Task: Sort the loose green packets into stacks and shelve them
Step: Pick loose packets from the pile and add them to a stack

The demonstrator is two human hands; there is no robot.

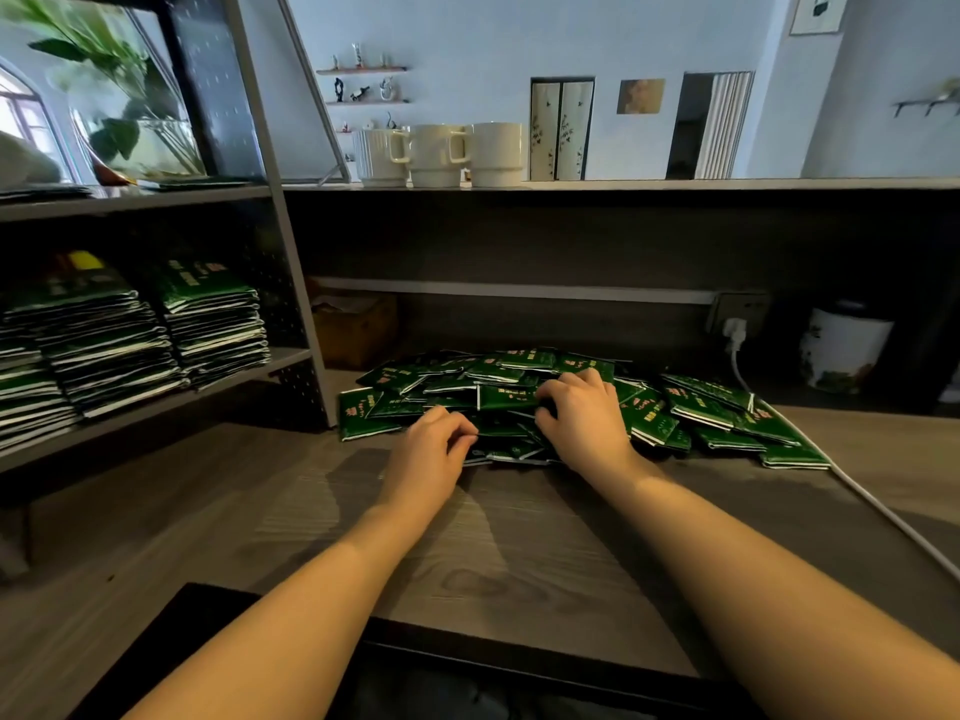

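Observation:
A heap of loose green packets (691,407) lies on the wooden counter (493,553) against the back wall. My left hand (431,449) is at the heap's near left edge, fingers curled onto a few packets there. My right hand (582,413) sits on the middle of the heap, fingers curled over a packet (506,397) on top. On the grey rack's lower shelf (291,360) at the left stand several tall stacks of green packets (213,324).
Three cream mugs (436,153) stand on the ledge above the counter. A white cable (883,511) runs from a wall socket (735,324) along the counter's right side. A white jar (844,345) and a brown box (356,330) sit at the back.

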